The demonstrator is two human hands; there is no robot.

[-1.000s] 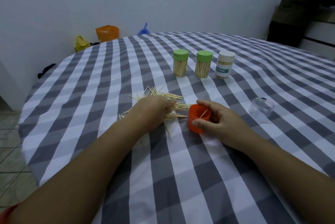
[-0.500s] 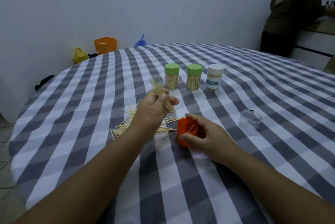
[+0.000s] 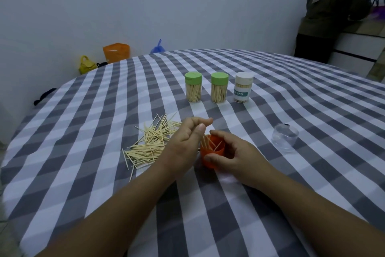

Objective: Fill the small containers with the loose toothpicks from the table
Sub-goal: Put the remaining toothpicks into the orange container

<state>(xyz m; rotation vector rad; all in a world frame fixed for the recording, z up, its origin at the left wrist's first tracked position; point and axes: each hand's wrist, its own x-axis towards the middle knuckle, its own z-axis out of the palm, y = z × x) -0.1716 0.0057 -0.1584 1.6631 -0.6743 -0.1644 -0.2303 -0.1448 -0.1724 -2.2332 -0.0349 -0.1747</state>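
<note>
The left hand hides part of the small orange plastic cup, its curled fingers pinching thin wooden toothpicks that stand inside. The right hand grips that cup on the table. Loose toothpicks lie left of both hands; beyond them, three capped jars hold toothpicks.

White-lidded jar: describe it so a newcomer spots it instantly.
On the checked tablecloth, three capped jars stand in a row beyond the hands. The white-lidded jar is at the right end. Unlike the two green-lidded jars, it carries a teal label.
</note>
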